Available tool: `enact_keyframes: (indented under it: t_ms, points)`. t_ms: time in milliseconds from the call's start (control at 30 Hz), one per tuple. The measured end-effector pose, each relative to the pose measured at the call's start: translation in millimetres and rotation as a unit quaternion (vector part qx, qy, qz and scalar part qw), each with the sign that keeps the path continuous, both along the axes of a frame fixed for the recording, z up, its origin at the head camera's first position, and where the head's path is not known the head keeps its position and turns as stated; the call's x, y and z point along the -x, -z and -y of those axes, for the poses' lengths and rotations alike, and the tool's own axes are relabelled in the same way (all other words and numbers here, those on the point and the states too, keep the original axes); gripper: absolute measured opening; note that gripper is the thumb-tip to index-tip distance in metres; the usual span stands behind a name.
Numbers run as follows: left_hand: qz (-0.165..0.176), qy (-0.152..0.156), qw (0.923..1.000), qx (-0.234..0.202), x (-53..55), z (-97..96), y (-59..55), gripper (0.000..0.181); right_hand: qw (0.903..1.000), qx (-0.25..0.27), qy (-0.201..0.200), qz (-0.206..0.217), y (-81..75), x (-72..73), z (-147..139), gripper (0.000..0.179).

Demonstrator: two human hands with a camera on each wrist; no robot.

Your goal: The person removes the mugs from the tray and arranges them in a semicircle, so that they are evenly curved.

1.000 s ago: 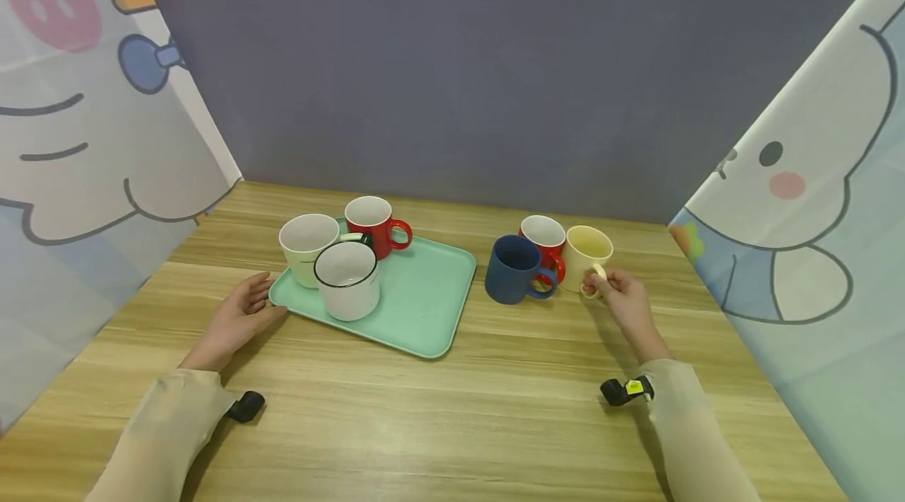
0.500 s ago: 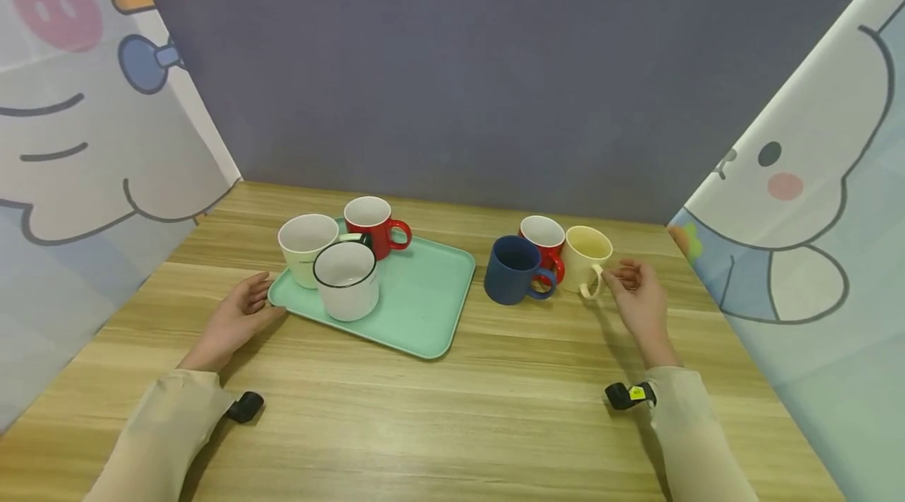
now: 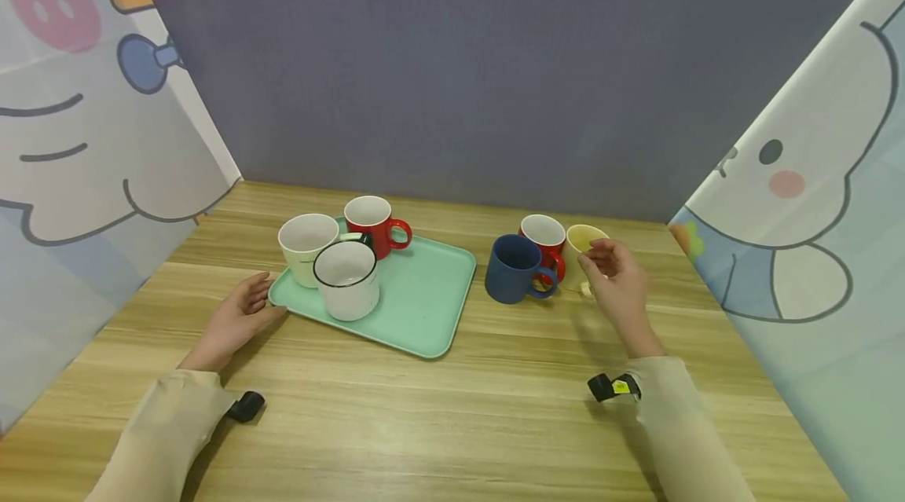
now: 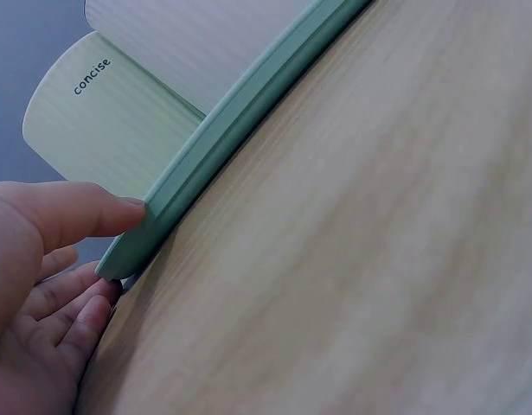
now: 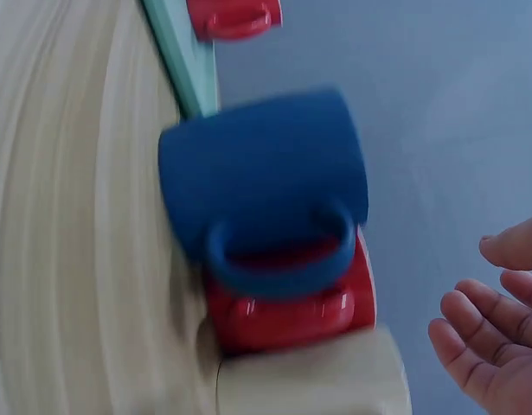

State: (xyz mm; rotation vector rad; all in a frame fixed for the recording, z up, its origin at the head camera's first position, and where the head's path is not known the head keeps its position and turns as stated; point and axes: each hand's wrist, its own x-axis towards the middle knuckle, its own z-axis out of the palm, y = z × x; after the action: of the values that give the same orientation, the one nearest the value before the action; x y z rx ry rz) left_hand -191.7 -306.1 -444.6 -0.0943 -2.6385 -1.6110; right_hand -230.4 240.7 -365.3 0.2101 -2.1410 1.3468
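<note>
At the left corner of a mint-green tray (image 3: 424, 290), my left hand (image 3: 236, 317) holds the rim. In the left wrist view its thumb (image 4: 101, 212) lies against the tray's side and the fingers rest at the corner. My right hand (image 3: 621, 290) is raised in front of a pale yellow mug (image 3: 576, 258), partly covering it and its handle. In the right wrist view the right hand's fingers (image 5: 482, 333) are apart from the mugs, holding nothing. A dark blue mug (image 3: 511, 270) and a red mug (image 3: 543, 231) with a white inside stand left of the yellow one.
On the tray's left half stand a pale green mug (image 3: 304, 251) marked "concise", a white mug with black rim (image 3: 349, 290) and another red mug (image 3: 375, 227). A grey panel (image 3: 452, 78) rises behind the wooden table (image 3: 424, 423).
My right hand has let go of the yellow mug's handle, moved off it to the right, then risen and shifted left over it. My left hand and the mugs stay in place.
</note>
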Motion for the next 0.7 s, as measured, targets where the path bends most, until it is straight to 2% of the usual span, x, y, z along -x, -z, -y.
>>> enact_keyframes:
  t_ms: [167, 367, 500, 600, 700]
  points:
    - [-0.003, -0.001, 1.0000, 0.002, -1.3, -1.0, -1.8, 0.080, 0.9978, -0.022, -0.062, -0.011, -2.3, 1.5, 23, 0.025]
    - [-0.008, -0.002, 1.0000, 0.000, -1.9, -2.3, -4.0, 0.078, 0.9916, -0.080, -0.101, -0.007, -4.8, 3.4, 50, 0.023]
    - [-0.007, 0.001, 1.0000, 0.004, -1.8, -2.1, -3.9, 0.079, 0.9852, -0.093, -0.143, -0.021, -1.8, 8.4, 68, 0.023]
    - [-0.007, 0.002, 1.0000, 0.005, -1.3, -1.6, -3.2, 0.080, 0.9817, -0.104, -0.157, -0.029, 1.8, 12.8, 81, 0.023]
    - [-0.008, 0.002, 0.9999, 0.006, -0.7, -1.5, -2.8, 0.079, 0.9794, -0.131, -0.150, -0.035, 5.0, 16.0, 93, 0.022]
